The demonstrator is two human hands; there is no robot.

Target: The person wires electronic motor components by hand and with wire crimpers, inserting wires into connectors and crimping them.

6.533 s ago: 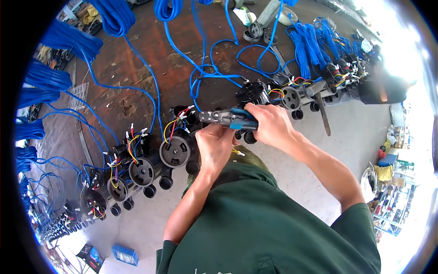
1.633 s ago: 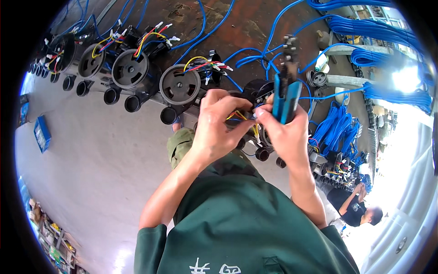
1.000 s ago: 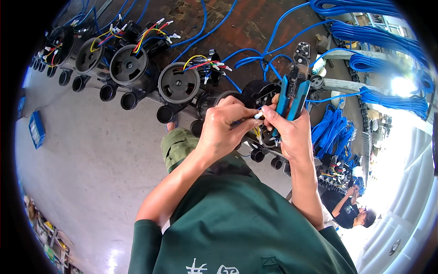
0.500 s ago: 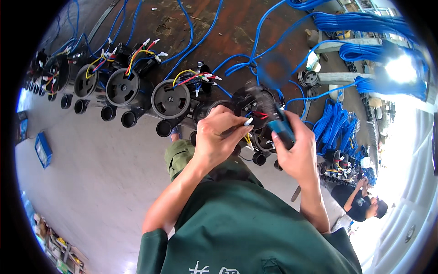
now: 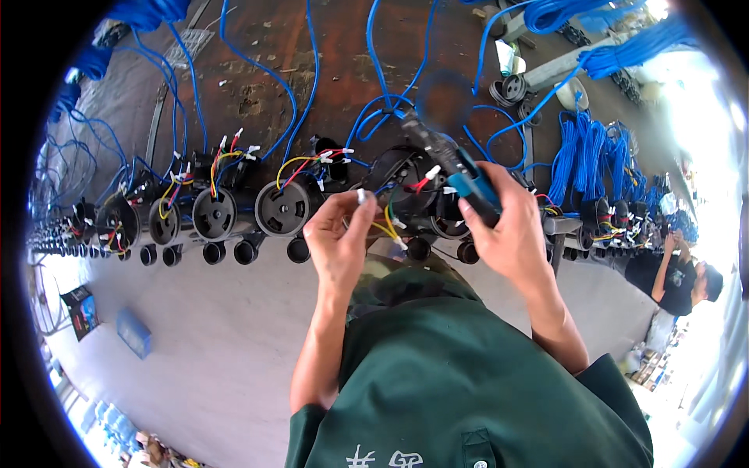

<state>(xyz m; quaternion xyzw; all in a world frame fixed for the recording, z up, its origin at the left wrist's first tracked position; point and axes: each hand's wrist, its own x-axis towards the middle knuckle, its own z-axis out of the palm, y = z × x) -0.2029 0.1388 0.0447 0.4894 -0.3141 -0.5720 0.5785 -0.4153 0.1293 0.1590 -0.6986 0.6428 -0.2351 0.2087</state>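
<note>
On the left, a grey slotted disc point(image 5: 282, 209); beside it the left hand point(image 5: 335, 238), thumb and finger pinched on 1 white connector point(image 5: 361, 196). Next, yellow wires point(image 5: 388, 227) hang below a black housing point(image 5: 390, 166). Blue-handled pliers point(image 5: 468, 182) slant up and leftward, gripped in the right hand point(image 5: 509, 226), blue cable bundles point(image 5: 573, 160) beyond.

Through the head view I see an assembly workshop: beyond the fingers point(image 5: 362, 220) lies a worn, stained surface point(image 5: 343, 86), similar black housings point(image 5: 284, 207) with coloured wires point(image 5: 425, 182) line its near edge to both sides, bundled blue cable point(image 5: 572, 165) hangs or lies rightward, and a co-worker point(image 5: 677, 282) shows farther right.
</note>
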